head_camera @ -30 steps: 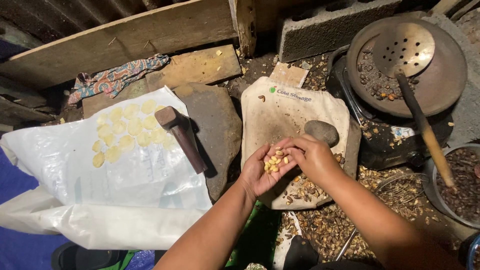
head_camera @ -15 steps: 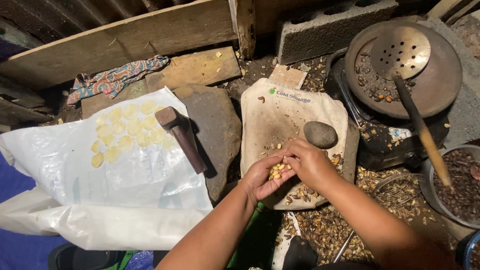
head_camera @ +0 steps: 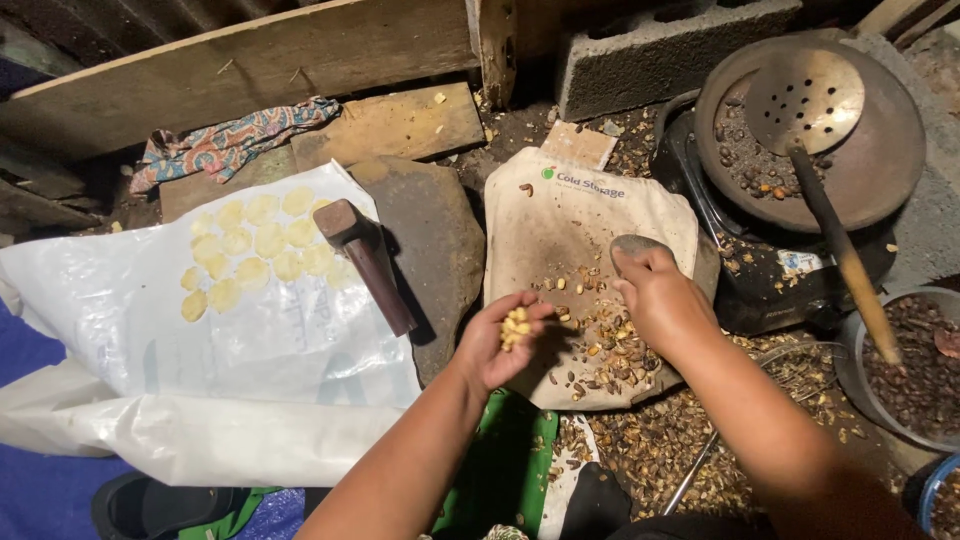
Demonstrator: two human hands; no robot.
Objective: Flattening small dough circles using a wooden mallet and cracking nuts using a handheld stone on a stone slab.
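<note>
My left hand [head_camera: 503, 343] is cupped, palm up, around a small heap of pale yellow kernels [head_camera: 516, 326]. It hovers over the left edge of a beige cloth sack [head_camera: 575, 215] strewn with brown shell bits [head_camera: 605, 352]. My right hand [head_camera: 655, 297] rests further right on the sack, its fingers closed over a rounded grey stone [head_camera: 632, 244] that is mostly hidden under them.
A wooden mallet [head_camera: 366, 262] lies on a flat dark stone [head_camera: 435, 240]. To the left, a white plastic sheet [head_camera: 130, 330] carries several flattened yellow discs [head_camera: 255, 250]. At the right are a dark pan [head_camera: 880, 170] with a perforated ladle [head_camera: 805, 97] and a bowl of dark nuts [head_camera: 915, 365].
My hands were together, the right picking at the kernels in the left palm. They have since parted, and the right hand has moved up and right onto the grey stone.
</note>
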